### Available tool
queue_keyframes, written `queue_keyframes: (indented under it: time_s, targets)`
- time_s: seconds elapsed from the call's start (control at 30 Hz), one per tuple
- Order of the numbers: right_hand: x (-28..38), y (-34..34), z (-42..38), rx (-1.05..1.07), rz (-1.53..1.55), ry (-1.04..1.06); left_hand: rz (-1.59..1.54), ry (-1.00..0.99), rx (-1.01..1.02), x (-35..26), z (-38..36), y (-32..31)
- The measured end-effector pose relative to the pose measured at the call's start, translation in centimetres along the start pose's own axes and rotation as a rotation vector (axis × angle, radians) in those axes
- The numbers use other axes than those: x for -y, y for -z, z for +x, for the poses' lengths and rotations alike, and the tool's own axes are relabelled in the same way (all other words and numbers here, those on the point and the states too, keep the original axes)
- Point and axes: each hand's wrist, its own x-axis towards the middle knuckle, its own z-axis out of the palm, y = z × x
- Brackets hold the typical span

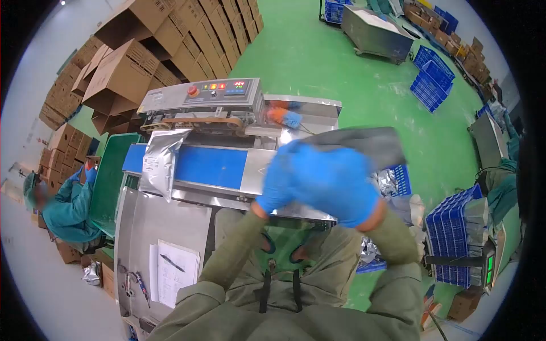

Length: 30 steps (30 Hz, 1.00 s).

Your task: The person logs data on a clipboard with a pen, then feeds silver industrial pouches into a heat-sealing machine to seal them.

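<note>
Both of my hands wear blue gloves and are close together in front of the sealing machine (199, 99), smeared by motion. My right hand (338, 184) is closed on a grey foil bag (369, 142), which stretches out to the right behind the fingers. My left hand (280, 179) is curled at the bag's left end, its fingertips partly hidden by the blur. Another silver foil bag (161, 162) hangs from the sealer's band, over the blue conveyor belt (210, 167).
A notebook (177, 267) with a pen lies on the steel table at left. Foil bags (388, 182) fill a blue crate at my right. A co-worker (71, 207) sits by a green bin (114, 182). Cardboard boxes (125, 79) are stacked behind; blue crates (432, 79) stand on the floor.
</note>
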Motion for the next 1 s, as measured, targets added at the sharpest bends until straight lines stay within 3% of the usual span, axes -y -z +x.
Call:
queue_keyframes:
  time_s: [0.1,0.17,0.23,0.27,0.3,0.37,0.4,0.43,0.5,0.57,0.63,0.67,0.7,0.8,0.87,0.9,0.97,1.0]
  targets:
    - [3.5,-2.5,3.7,0.2,-0.04,-0.024,-0.086,0.105,0.108,3.8,-1.2,6.4]
    - [3.8,-2.7,3.2,-0.167,0.058,-0.131,-0.079,0.143,0.15,7.0,-2.2,8.7]
    - [3.0,-4.0,1.7,-0.441,0.163,-0.322,0.054,0.114,0.125,10.8,-3.3,8.8]
    - [1.8,-5.5,0.1,-0.524,0.217,-0.475,-0.049,0.158,0.098,10.6,-3.2,8.9]
    - [0.9,-6.8,-0.7,-0.449,0.26,-0.552,-0.152,0.201,0.067,10.4,-3.1,8.9]
    - [-0.4,-9.8,-2.5,-0.252,0.374,-0.631,-0.416,0.402,0.219,9.1,-2.7,10.7]
    - [-1.4,-11.3,-3.4,-0.133,0.437,-0.619,-0.347,0.442,0.312,7.7,-2.0,12.2]
    - [-2.2,-12.2,-3.8,-0.014,0.492,-0.598,-0.386,0.378,0.269,7.7,-1.6,13.3]
    - [-2.1,-11.9,-2.8,-0.114,0.46,-0.607,-0.465,0.244,0.189,6.7,0.0,15.6]
    - [-1.0,-9.8,-1.8,-0.165,0.4,-0.603,-0.484,0.313,0.242,3.8,1.2,17.5]
    - [-1.0,-10.0,-2.0,-0.059,0.412,-0.65,-0.392,0.36,0.362,2.3,2.5,18.4]
    - [-1.8,-10.8,-2.9,0.014,0.38,-0.649,-0.161,0.256,0.423,3.3,3.0,18.4]
    - [-2.6,-11.2,-3.7,0.084,0.349,-0.652,0.017,0.097,0.346,4.0,3.1,18.4]
    - [-4.1,-11.2,-6.3,-0.071,-0.047,-0.337,0.5,-0.291,0.21,6.5,1.8,19.4]
    - [-3.8,-10.9,-7.0,-0.173,0.029,-0.212,0.75,-0.448,0.231,7.9,0.5,20.6]
    - [-3.7,-10.5,-6.9,-0.226,0.06,-0.149,0.653,-0.485,0.091,7.8,0.0,20.1]
    - [-2.3,-10.5,-6.5,-0.341,0.166,-0.28,0.503,-0.456,-0.078,7.8,0.0,19.0]
    - [-1.5,-10.6,-6.1,-0.372,0.231,-0.357,0.259,-0.334,-0.196,7.4,-0.5,17.3]
